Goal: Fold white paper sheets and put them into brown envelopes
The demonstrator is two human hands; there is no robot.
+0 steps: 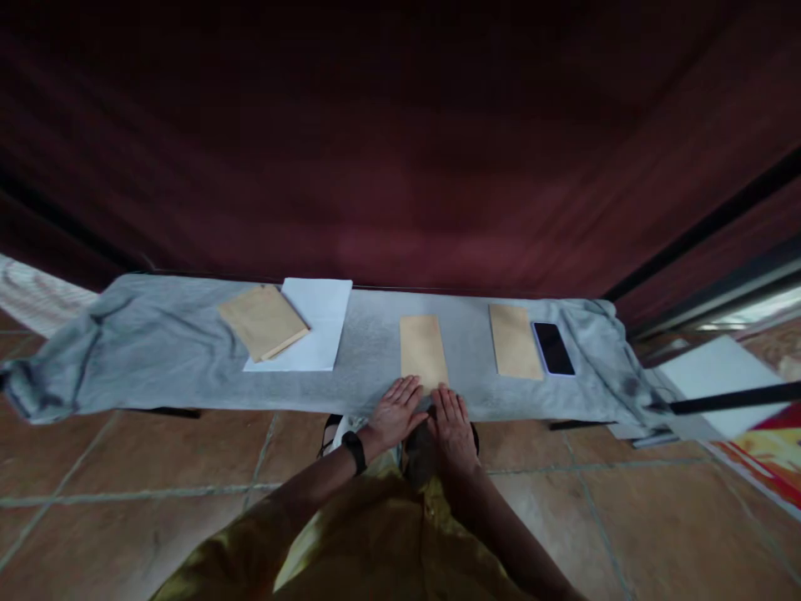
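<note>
A tan paper envelope (424, 349) lies flat on the grey cloth in front of me. My left hand (396, 411) rests with its fingers stretched out at the envelope's near left corner. Lying flat at its near right corner is my right hand (453, 427), fingers also extended. Both hands touch or nearly touch the near edge, and neither grips anything. To the right, a second tan envelope (516, 342) lies beside a dark-screened phone (554, 349). On the left, a small pile of tan envelopes (263, 320) partly covers white paper sheets (322, 325).
The grey cloth (150, 351) covers a long narrow table, bunched at both ends. A dark red curtain-like surface (400, 184) rises behind it. Black bars and a white board (719, 380) stand at the right. Tiled floor (188, 476) shows below.
</note>
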